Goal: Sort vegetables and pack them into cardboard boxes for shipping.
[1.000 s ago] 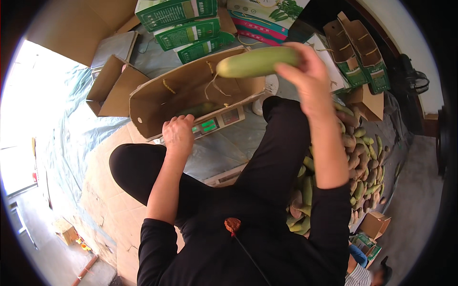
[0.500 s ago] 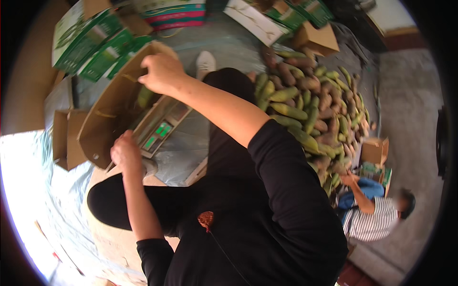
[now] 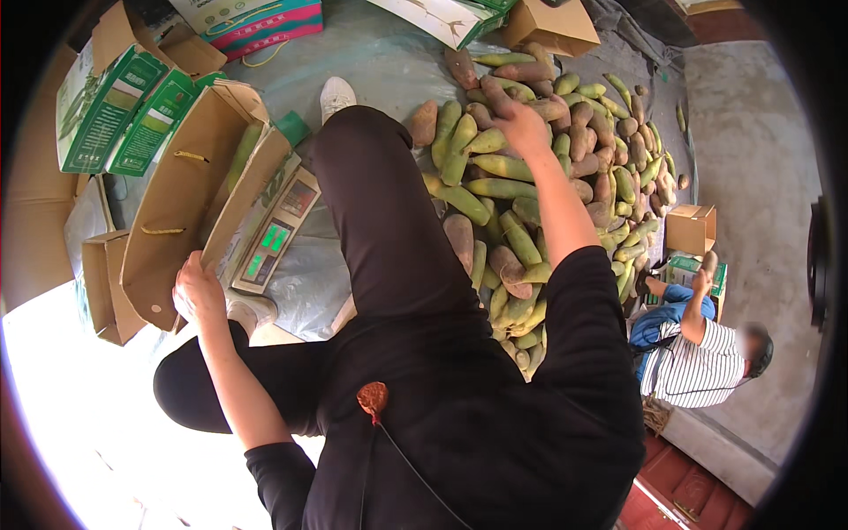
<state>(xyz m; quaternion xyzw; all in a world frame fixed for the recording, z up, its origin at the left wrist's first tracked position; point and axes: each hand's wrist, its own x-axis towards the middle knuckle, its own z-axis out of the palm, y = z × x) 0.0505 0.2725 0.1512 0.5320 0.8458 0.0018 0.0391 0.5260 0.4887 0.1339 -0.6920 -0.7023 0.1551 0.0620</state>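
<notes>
My left hand is closed on the near edge of an open cardboard box with yellow cord handles. The box leans over a digital scale with a lit green display. Inside the box lies a long green radish, partly hidden by the wall. Over on the right, my right hand has its fingers around a reddish-brown root vegetable at the far left of a big heap. Long green radishes and more brown roots make up that heap.
Green printed boxes stand at the far left, near a small open carton. A brown carton sits behind the heap. Plastic sheeting covers the floor. At right, a person in a striped shirt holds up a brown root beside another carton.
My right hand has left the box and reached right to the heap, taking hold of a brown root. My left hand stays at the box edge. The other person has raised a root.
</notes>
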